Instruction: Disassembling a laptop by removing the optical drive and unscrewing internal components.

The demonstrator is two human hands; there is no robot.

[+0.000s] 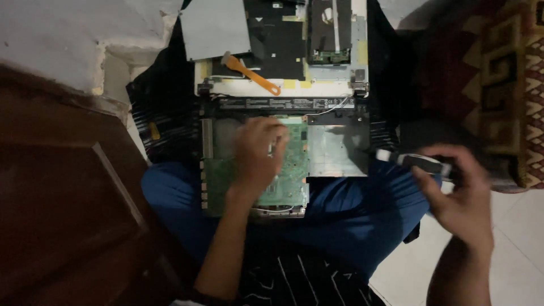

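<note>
Work in hand: we are taking apart a laptop chassis [283,107] that lies across our lap, on the blue trousers [340,221].
Already done: the cover is off, the green circuit board [292,170] is bare, and a grey metal plate [214,27] and other removed parts lie on the far half of the machine.
Left hand [256,154]: it lies flat on the green circuit board, fingers curled down onto it; we cannot tell whether the grip pinches anything.
Right hand [459,195]: it is off to the side, well apart from the chassis, with the grip pinched on a small dark part [416,161] with a pale end; motion blur hides what kind of part it is.
Tool: an orange pry tool [252,73] rests unused on the far half.
Still to do, by our judgement: the board still sits in its tray, so the strip-down looks about midway.
Surroundings: a brown wooden panel [62,187] at left, a patterned rug [504,73] at right.
</note>
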